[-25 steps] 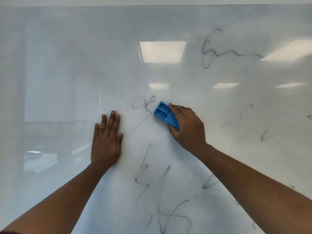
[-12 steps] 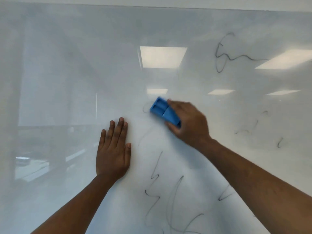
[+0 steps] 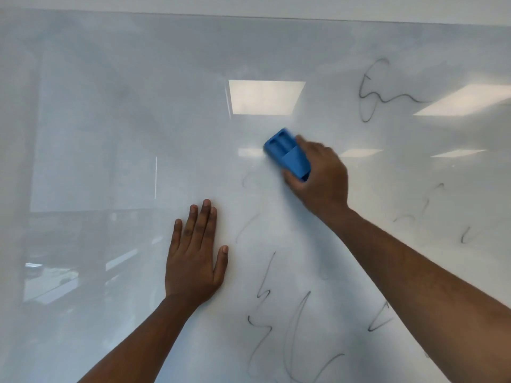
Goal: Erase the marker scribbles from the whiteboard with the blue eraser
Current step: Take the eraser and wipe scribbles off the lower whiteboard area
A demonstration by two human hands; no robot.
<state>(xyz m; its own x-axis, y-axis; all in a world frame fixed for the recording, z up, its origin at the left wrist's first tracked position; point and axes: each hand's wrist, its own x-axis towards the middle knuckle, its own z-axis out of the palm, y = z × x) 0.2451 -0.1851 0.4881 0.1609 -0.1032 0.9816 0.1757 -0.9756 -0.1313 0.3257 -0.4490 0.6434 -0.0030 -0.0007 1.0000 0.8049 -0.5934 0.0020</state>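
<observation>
A glossy whiteboard (image 3: 110, 106) fills the view. My right hand (image 3: 320, 181) grips the blue eraser (image 3: 287, 153) and presses it against the board near the middle. My left hand (image 3: 195, 258) lies flat on the board, fingers together, below and left of the eraser. Dark marker scribbles remain: a looping one at the upper right (image 3: 376, 92), a faint thin line (image 3: 249, 217) just below the eraser, a zigzag cluster at the bottom centre (image 3: 276, 327), and small marks at the right (image 3: 464, 236).
The board's top edge (image 3: 276, 16) runs along the top of the view. Ceiling lights (image 3: 265, 96) and a room reflect in the glossy surface. My right forearm (image 3: 428, 286) crosses the lower right part of the board.
The eraser has slid up and to the right, and the scribble that sat left of it is mostly wiped away. My left hand stays flat on the board.
</observation>
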